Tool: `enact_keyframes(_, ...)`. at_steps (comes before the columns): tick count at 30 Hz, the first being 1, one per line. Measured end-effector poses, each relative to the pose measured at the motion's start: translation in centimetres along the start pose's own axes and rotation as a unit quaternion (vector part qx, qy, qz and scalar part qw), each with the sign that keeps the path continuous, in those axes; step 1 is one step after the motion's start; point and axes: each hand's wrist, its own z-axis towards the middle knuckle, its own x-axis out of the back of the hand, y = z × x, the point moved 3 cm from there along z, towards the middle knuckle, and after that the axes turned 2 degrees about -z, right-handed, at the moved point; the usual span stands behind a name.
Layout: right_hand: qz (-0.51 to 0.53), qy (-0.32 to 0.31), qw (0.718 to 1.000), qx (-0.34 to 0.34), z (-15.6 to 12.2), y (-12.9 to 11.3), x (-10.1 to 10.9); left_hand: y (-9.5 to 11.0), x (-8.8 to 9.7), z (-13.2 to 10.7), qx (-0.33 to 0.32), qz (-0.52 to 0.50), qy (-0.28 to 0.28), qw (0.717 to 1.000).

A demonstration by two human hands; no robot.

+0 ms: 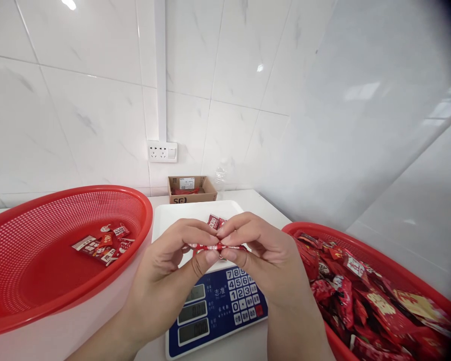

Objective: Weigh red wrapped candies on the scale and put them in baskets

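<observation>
My left hand (175, 268) and my right hand (265, 255) meet over a digital scale (218, 313). Between the thumbs and fingertips of both hands is a narrow red packet (206, 246) with white print, held level and seen edge-on. Both hands are closed on it, thumbs side by side at its middle. Behind the fingertips, red packets (214, 220) lie on the scale's white pan (173, 213), partly hidden by my hands. The scale's blue panel has number keys and small displays; my left hand covers part of it.
On the left stands a red perforated basket (135, 195) with several packets (107, 243) inside. A red basket (361, 240) at right is heaped with red packets (376, 301). A small cardboard box (191, 198) sits at the back, below a wall socket (162, 151).
</observation>
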Motion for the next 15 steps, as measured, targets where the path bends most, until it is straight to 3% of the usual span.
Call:
enact_keyframes(5,0.003,-0.006,1.0,0.0,-0.03,0.24,-0.16,-0.7,0.29,0.3,0.054,-0.085,0.008,0.995)
enact_keyframes(11,-0.006,0.011,1.0,0.01,-0.05,0.4,0.25,-0.6,0.93,0.74,0.12,-0.042,0.059,0.99)
enact_keyframes(15,-0.022,-0.016,0.999,0.024,-0.09,0.06,0.38,-0.7,0.65,0.77,0.203,-0.094,0.008,0.975)
